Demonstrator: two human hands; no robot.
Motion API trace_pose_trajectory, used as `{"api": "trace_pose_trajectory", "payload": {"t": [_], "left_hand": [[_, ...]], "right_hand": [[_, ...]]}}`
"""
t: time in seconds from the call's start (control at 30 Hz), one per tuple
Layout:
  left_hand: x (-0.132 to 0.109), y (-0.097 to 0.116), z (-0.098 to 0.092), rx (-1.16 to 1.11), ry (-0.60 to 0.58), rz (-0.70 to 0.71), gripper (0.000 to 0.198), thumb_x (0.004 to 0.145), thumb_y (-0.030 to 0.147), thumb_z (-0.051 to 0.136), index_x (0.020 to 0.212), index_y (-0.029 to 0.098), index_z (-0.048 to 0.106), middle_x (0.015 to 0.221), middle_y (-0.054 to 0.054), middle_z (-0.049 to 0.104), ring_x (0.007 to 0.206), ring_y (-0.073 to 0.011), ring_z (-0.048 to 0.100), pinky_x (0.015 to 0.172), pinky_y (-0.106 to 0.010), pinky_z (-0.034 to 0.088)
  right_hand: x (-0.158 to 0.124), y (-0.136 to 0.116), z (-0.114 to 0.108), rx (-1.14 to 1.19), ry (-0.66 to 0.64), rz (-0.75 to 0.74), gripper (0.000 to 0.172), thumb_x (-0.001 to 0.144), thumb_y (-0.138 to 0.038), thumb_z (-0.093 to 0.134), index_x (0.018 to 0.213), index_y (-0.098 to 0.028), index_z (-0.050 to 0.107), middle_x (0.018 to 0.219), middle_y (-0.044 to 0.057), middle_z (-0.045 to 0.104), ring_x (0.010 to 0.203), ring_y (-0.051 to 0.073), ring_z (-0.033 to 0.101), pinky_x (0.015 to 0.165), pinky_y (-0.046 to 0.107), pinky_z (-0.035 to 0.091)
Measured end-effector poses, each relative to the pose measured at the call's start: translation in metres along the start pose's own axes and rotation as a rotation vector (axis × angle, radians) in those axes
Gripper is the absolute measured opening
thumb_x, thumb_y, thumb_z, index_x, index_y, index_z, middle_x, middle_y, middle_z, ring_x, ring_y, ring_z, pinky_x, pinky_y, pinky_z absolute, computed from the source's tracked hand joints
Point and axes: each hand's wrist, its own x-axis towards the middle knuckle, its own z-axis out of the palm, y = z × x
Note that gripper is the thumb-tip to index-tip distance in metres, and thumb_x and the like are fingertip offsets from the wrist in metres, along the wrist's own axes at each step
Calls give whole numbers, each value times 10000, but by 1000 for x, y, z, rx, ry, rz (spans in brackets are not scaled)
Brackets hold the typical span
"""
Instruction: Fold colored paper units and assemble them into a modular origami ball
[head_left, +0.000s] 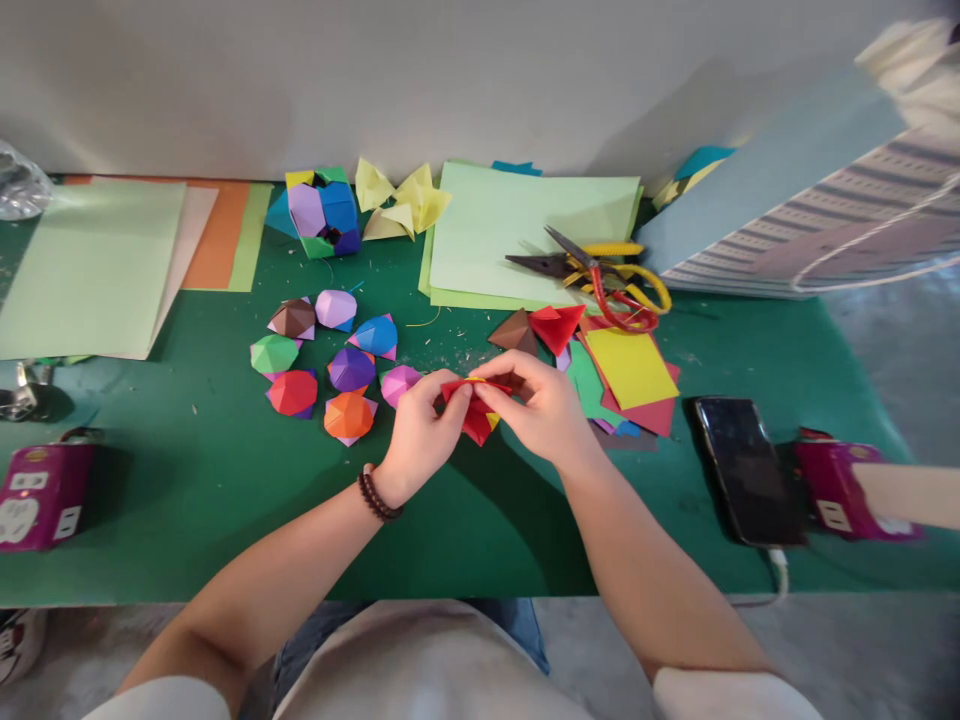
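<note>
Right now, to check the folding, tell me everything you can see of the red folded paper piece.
The red folded paper piece is a matte, pointed origami unit, its tip downward, with a sliver of yellow showing. The left hand and right hand pinch it from both sides.

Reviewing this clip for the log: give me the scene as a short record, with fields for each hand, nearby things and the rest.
Left hand: pinches folded red paper; bead bracelet on wrist
Right hand: pinches the same paper from the other side
Nearby: pink origami piece, orange origami piece
Rest: green mat, scissors, phone, green paper sheets, power strip
</note>
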Motion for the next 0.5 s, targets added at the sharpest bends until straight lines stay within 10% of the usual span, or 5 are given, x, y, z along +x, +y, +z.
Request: {"api": "trace_pose_trajectory", "payload": {"t": [0.3, 0.5], "left_hand": [[0, -9, 1, -155, -57, -184, 200, 879, 257, 533, 699, 172, 546, 654, 13, 549, 604, -114, 532, 569, -227, 403], [-2, -3, 1, 98, -27, 65, 173, 888, 186, 507, 727, 175, 567, 695, 4, 579, 655, -121, 545, 595, -228, 420]], "right_hand": [[2, -3, -12, -200, -118, -205, 144, 911, -145, 555, 865, -224, 667, 809, 32, 657, 762, 177, 635, 668, 321, 510], [4, -5, -22, -41, -169, 38, 171, 912, -319, 587, 818, -207, 676, 833, 48, 685, 776, 191, 656, 656, 317, 526]]}}
